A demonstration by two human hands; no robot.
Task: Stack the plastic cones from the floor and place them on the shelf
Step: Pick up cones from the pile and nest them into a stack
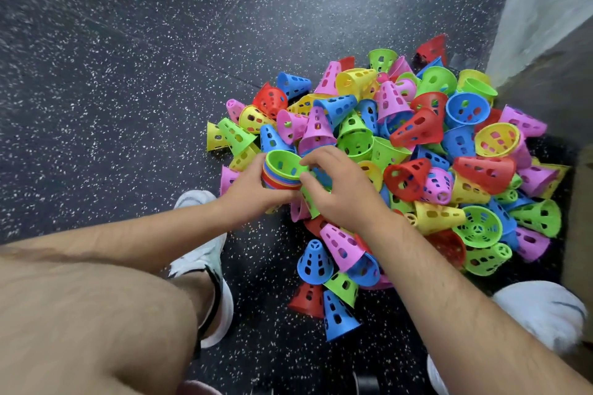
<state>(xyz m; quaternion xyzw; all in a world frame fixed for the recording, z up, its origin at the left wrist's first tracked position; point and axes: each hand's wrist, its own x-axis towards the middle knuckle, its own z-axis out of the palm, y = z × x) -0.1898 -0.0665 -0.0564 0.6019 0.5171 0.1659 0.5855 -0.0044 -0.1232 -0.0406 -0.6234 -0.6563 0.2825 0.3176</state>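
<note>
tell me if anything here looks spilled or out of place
The cones lie in a jumbled heap on the floor, tipped every way. Only the stack in the left hand is nested. No damage shows.

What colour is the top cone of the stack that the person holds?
Green top cone, best in the head view; the left hand grips the stack.
</note>
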